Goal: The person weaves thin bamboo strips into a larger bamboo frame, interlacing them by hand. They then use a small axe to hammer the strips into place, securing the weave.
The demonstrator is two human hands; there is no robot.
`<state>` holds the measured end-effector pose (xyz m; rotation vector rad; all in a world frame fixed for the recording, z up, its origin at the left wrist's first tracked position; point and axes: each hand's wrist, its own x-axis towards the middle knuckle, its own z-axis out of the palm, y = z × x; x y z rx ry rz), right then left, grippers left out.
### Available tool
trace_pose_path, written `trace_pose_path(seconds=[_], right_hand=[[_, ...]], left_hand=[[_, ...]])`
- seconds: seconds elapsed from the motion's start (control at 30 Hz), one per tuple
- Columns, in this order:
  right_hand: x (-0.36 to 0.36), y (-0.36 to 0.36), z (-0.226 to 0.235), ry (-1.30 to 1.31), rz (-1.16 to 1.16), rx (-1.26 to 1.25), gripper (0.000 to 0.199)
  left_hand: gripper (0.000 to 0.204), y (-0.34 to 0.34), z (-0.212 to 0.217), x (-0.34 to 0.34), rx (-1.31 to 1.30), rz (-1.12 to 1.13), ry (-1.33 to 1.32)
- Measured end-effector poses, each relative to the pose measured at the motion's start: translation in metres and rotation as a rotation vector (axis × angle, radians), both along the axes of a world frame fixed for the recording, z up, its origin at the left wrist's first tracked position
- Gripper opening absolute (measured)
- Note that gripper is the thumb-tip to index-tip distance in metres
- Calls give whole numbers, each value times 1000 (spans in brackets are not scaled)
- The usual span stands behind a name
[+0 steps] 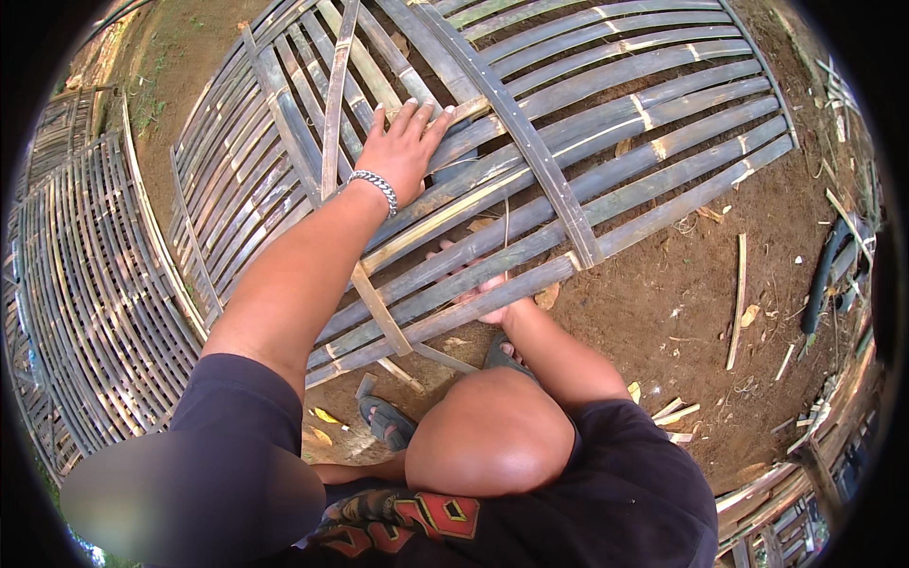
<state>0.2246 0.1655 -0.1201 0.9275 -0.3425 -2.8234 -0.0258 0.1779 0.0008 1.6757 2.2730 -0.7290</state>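
Crouching over bare soil, we are leaning across a slatted bamboo panel just ahead of our knees. Our left hand is resting open, palm down, on its slats; our right hand is reaching beneath the near edge, partly hidden, so we cannot tell whether it is gripping. Crossbars are already spanning most rows, suggesting an advanced stage, while a thin strip is standing loose, apparently unfastened.

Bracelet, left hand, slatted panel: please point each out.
Bracelet (380, 184): head view, on its links across the wrist.
Left hand (404, 148): head view, on its back.
Slatted panel (528, 140): head view, on its dark crosspiece.
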Motion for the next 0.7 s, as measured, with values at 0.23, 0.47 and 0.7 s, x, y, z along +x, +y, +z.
trace_pose_path(seconds=[0.23,0.47,0.7], right_hand=[[106,-9,52,-144,593,218,45],[25,61,142,245,956,1423,40],[-96,133,80,236,784,2722,42]], left_hand=[[104,2,-12,0,78,16,-56],[115,-15,-33,-7,99,32,-14],[121,-5,-26,-8,79,56,-113]])
